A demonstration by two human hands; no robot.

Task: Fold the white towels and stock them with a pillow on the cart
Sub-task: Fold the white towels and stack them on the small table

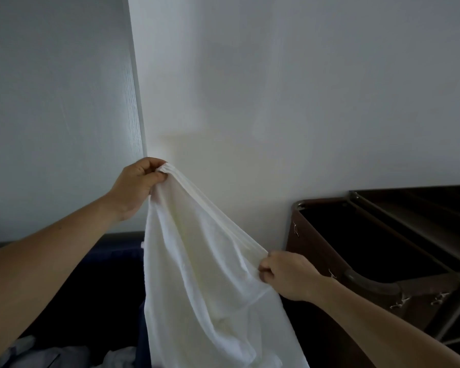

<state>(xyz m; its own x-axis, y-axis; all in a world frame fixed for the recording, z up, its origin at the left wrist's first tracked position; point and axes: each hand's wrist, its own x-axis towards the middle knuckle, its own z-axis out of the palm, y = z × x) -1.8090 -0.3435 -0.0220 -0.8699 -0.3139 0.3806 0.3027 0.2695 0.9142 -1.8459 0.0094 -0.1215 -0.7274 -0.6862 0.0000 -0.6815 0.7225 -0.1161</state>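
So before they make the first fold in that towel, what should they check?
1. The left-hand grip pinches one bunched corner of the white towel: ok.
2. The right-hand grip holds the same top edge: ok.
3. Top edge level and smooth between the hands: not ok. It slopes down towards the right and is gathered in folds.
4. Lower end of the towel hangs free: cannot tell, since it runs out of the picture.
5. The cart stands close on the right, its top open: ok.
6. Room inside the cart: cannot tell, as the inside is dark.
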